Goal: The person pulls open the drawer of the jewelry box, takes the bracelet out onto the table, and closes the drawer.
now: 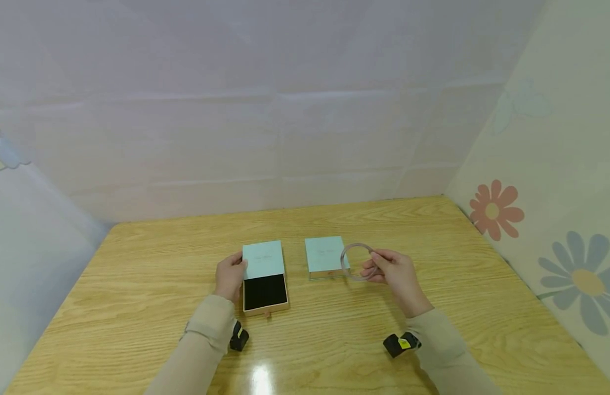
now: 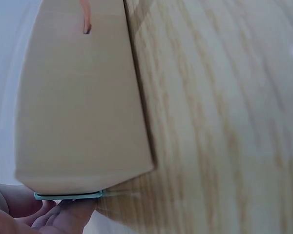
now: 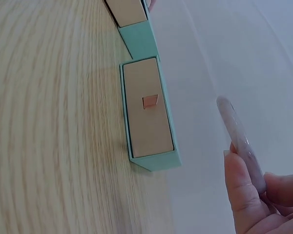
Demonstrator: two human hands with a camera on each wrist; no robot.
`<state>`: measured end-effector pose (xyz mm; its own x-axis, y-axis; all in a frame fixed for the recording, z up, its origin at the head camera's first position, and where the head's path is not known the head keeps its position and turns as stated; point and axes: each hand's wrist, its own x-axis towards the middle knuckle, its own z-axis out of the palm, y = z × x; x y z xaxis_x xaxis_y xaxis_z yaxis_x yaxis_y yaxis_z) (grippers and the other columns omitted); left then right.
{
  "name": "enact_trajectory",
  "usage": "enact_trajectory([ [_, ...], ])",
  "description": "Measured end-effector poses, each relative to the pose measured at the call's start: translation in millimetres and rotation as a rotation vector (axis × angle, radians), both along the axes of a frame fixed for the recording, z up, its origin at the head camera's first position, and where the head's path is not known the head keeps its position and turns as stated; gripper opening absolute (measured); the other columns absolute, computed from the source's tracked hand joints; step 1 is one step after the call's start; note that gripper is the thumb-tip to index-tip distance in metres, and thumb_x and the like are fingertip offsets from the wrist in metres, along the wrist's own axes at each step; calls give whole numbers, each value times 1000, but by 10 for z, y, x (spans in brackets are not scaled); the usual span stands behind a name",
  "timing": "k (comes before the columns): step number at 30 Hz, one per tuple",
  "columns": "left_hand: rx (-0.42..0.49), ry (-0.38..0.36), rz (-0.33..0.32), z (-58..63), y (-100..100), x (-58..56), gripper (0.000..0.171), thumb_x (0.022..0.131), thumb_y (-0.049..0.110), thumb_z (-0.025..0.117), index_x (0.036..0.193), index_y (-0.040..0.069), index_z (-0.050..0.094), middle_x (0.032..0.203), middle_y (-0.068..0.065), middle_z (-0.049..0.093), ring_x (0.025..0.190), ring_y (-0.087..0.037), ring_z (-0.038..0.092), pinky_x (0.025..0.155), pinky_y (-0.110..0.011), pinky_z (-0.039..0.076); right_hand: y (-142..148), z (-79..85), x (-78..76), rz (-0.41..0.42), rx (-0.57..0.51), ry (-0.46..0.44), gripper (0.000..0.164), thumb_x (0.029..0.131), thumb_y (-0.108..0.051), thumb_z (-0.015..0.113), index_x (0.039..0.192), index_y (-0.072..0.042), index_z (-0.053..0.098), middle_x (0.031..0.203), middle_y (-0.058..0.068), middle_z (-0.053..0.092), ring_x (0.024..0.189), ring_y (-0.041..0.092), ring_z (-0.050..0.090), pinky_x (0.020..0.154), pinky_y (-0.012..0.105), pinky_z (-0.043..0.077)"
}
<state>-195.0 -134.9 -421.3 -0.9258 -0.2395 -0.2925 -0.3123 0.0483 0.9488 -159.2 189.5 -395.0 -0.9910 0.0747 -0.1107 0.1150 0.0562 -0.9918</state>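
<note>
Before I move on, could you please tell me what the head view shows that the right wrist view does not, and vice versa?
Head only: the black lining of the open drawer box, the red flower print and blue-grey flower print, and the bangle as a ring.
Right wrist only: the mint right side of the closed drawer box, and the bangle edge-on.
Both: the two boxes, bangle, right hand, wooden table and pale backdrop.

Head view: soft, muted, even light, one white glare patch low on the desk; left wrist view: narrow shadow along the drawer, blurred grain; right wrist view: bluish, hazy backdrop
</note>
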Motion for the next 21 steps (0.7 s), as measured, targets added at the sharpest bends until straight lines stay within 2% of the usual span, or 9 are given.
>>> enact_trajectory([
  [11,-1,-6,-10,-4,-1,2,43,102,0,41,144,-11,36,146,-30,37,136,-41,33,111,-48,31,71,-31,8,-6,-16,-4,40,104,-8,46,134,18,43,79,2,70,67,7,68,66,23,57],
  [21,10,-10,6,-16,2,-5,43,102,-1,42,143,-12,37,145,-30,38,135,-40,34,111,-47,31,124,-69,8,-17,-40,-8,42,104,-9,46,135,18,40,79,1,69,67,7,68,67,22,57],
])
